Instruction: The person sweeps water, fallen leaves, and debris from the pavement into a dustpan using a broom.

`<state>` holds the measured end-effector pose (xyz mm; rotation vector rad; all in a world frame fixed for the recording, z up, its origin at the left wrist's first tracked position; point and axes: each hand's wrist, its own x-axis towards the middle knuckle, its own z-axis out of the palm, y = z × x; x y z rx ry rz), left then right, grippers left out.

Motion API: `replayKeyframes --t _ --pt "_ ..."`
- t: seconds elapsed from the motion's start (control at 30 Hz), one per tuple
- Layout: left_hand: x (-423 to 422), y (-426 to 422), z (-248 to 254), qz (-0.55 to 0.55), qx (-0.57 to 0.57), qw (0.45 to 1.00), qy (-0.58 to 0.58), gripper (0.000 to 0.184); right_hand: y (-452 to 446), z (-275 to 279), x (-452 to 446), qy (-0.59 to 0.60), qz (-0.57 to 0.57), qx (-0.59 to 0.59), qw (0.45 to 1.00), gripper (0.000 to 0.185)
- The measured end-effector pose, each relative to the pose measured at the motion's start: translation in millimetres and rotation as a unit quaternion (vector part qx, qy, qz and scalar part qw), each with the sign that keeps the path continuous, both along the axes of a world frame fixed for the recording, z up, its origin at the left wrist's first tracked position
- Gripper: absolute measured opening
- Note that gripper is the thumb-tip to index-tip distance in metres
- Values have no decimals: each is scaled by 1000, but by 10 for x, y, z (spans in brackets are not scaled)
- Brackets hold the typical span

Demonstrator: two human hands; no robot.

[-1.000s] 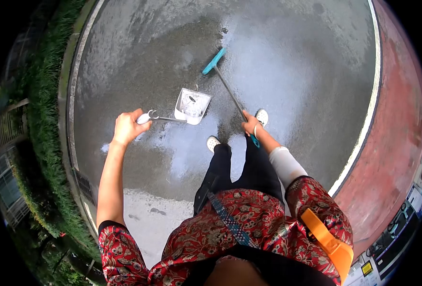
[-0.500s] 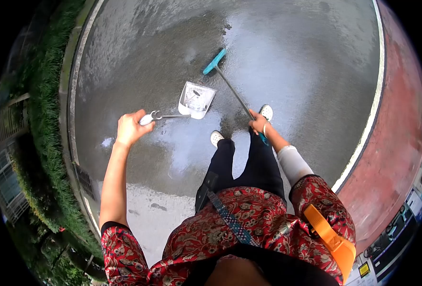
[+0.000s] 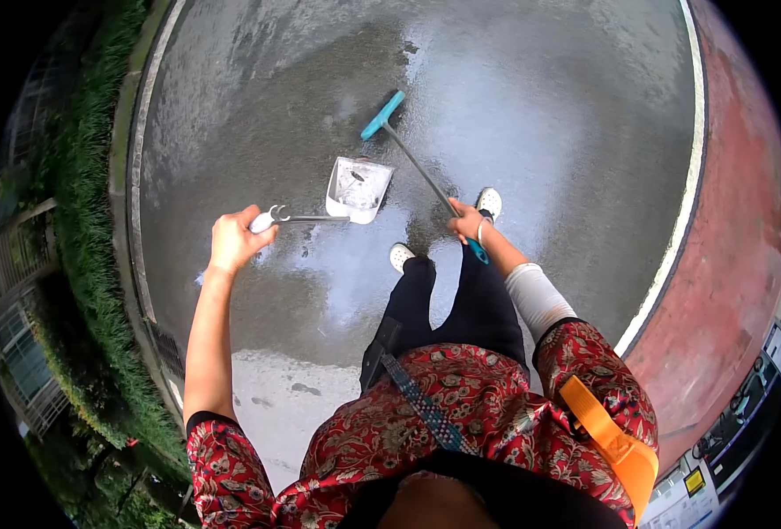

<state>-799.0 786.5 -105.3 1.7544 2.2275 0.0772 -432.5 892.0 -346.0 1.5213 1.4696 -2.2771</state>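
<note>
Right up close, here's the red patterned shirt point(image 3: 461, 379), crossed by a beaded strap point(image 3: 426, 406), with an orange strap point(image 3: 597, 419) over on the right, and dark trousers point(image 3: 477, 304) beyond. Out to the left, the left hand point(image 3: 239, 240) is clenched around the pale grip of the white dustpan point(image 3: 358, 192); on the other side, the right hand point(image 3: 470, 223) is wrapped around the pole of the teal-headed broom point(image 3: 417, 163), near its teal end. Two pale shoes point(image 3: 400, 257) stand apart on the wet pavement point(image 3: 514, 115). Past them sits the pan, a small dark bit inside, too small to identify, and farther out the broom's head lies angled, apart from the pan. Grass point(image 3: 99, 220) runs down the left; red paving point(image 3: 734, 229) lies beyond a white line point(image 3: 695, 167) at right.
</note>
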Motion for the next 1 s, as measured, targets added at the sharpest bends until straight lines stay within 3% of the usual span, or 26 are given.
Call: replayKeyframes --t 0.13,0.2,0.27,0.33,0.37,0.4,0.57,0.67,0.73,0.83,0.9,0.93,1.0 --pt "42 122 43 -7 7 1000 12 24 -74 -111 -396 -178 70 147 970 62" --pt "76 142 62 -2 -1 1000 21 24 -385 -630 -509 -247 172 279 912 60" --pt "85 171 66 2 -12 1000 24 24 -497 -665 -492 -237 203 276 909 61" --pt "77 201 68 1 -7 1000 23 24 -331 -332 -333 -110 173 56 977 61" --pt "68 201 75 2 -5 1000 22 24 -290 -470 -168 -29 133 34 990 62" --pt "57 188 81 5 0 1000 13 24 -248 -337 -30 -28 78 8 997 64" --pt "-17 1 0 5 7 1000 9 26 0 20 -59 -112 103 108 982 65" --pt "-8 -11 -5 8 -7 1000 14 26 -110 -425 -351 -186 144 288 928 62" --pt "-16 -59 50 18 -18 1000 -6 27 -255 -311 -558 -248 147 169 942 58" --pt "-132 -283 172 51 -85 994 -53 29 -442 -262 -511 -246 219 187 925 58" --pt "-172 -349 179 53 -80 993 -67 28 -339 -125 -321 -162 135 96 973 59" --pt "-181 -356 184 60 -75 992 -80 28 -335 -374 -188 -108 94 113 983 60" --pt "-158 -300 153 40 -86 994 -51 27 -179 -217 -39 -99 69 110 987 61"
